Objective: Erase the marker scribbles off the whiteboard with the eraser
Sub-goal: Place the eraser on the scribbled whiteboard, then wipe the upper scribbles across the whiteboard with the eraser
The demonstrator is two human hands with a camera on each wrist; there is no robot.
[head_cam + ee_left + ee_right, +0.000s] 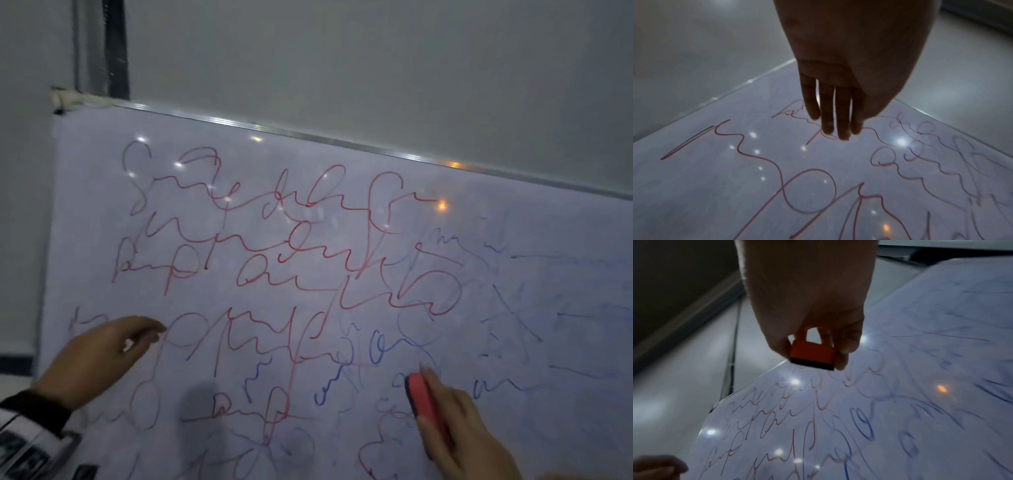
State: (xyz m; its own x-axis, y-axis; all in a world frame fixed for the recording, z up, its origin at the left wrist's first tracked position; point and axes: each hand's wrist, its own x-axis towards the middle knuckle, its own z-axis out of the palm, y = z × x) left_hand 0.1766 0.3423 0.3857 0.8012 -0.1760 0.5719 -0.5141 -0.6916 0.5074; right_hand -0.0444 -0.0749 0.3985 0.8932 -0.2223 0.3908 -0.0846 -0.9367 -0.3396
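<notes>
A whiteboard [239, 123] with a metal frame leans against the wall, covered in red scribbles [274, 240] at left and centre and blue scribbles [380, 349] lower right. Its right part shows smeared blue streaks [582, 308]. My right hand [455, 428] grips a red eraser [423, 399] with a dark felt side, pressed on the board's lower right; in the right wrist view the eraser [813, 354] sits between thumb and fingers of that hand [813, 340]. My left hand [113, 349] lies on the board's lower left, its fingers [826, 116] straight and holding nothing.
A grey wall [376, 61] rises behind the board, with a dark vertical strip [118, 48] at its upper left. A dark wrist strap with a white device [30, 431] sits on my left forearm.
</notes>
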